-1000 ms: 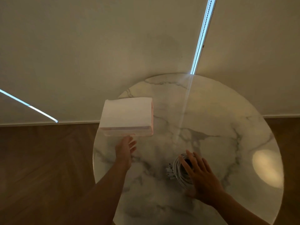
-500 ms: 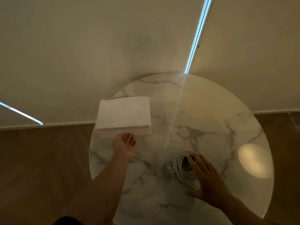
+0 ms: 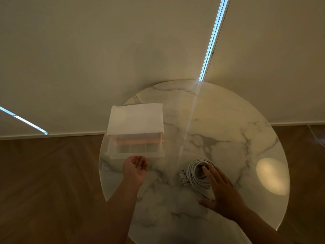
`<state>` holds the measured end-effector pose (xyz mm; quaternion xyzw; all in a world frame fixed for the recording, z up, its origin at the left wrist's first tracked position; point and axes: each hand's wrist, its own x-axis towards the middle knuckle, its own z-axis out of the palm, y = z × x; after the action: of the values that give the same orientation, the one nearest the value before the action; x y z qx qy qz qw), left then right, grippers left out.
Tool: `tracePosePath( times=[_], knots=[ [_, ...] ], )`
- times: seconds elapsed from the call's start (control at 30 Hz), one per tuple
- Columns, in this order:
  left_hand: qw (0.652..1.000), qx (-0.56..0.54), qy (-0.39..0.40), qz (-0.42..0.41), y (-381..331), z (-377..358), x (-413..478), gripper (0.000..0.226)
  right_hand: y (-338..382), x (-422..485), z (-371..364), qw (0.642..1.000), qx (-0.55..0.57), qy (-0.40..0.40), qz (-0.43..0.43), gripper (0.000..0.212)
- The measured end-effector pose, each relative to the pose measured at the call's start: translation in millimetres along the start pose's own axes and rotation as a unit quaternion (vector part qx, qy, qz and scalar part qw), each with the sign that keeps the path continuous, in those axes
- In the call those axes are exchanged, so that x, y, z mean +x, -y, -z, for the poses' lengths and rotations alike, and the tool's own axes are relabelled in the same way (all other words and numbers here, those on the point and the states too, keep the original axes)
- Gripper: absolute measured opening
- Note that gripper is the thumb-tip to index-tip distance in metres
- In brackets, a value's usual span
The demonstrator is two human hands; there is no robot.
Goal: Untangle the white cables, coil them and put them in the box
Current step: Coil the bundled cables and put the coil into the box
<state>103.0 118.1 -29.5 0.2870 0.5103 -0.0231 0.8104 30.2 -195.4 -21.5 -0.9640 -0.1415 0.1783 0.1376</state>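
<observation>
A white box (image 3: 135, 120) stands at the left rear of the round marble table (image 3: 223, 124). Its translucent drawer (image 3: 135, 149) is slid partly out toward me. My left hand (image 3: 134, 169) is palm up just in front of the drawer, its curled fingers hooked at the drawer's front lip. A coil of white cables (image 3: 193, 173) lies on the table to the right, with its connector ends (image 3: 183, 178) bunched on its left side. My right hand (image 3: 222, 191) rests flat on the coil's right part with straight, spread fingers and hides that part.
Behind the table hang pale roller blinds (image 3: 123, 50) with a bright gap and bead chain (image 3: 212, 39). Wooden floor (image 3: 44, 182) surrounds the table on both sides. A bright light spot (image 3: 271, 175) lies on the table's right edge.
The box's drawer has slid out toward me with my left hand at its front. My right hand stays flat on the cable coil.
</observation>
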Motion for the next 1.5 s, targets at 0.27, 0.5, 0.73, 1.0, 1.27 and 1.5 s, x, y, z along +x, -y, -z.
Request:
tracePosePath(
  times=[0.27,0.5,0.73,1.0,1.27,1.5],
  knots=[
    [1.0,-0.004,-0.016,0.01,17,32,-21,0.017,-4,-7,4,0.999,-0.007,0.037,-0.025,0.121],
    [1.0,-0.001,-0.022,0.004,25,42,-26,0.019,-3,15,12,0.998,-0.047,0.043,-0.023,0.133],
    [0.999,0.024,-0.036,0.001,30,51,-24,0.017,9,51,5,0.99,-0.122,0.073,-0.004,0.148],
    [0.95,0.283,-0.067,-0.111,49,50,-39,0.015,-1,65,-2,0.988,-0.125,0.086,0.014,0.139],
    [0.393,0.721,0.282,-0.496,122,-13,-60,0.074,-10,61,-5,0.996,-0.066,0.058,0.01,0.133],
    [0.215,0.796,0.303,-0.477,133,-13,-25,0.07,-18,57,-4,0.998,-0.022,0.059,0.021,0.13]
  ],
)
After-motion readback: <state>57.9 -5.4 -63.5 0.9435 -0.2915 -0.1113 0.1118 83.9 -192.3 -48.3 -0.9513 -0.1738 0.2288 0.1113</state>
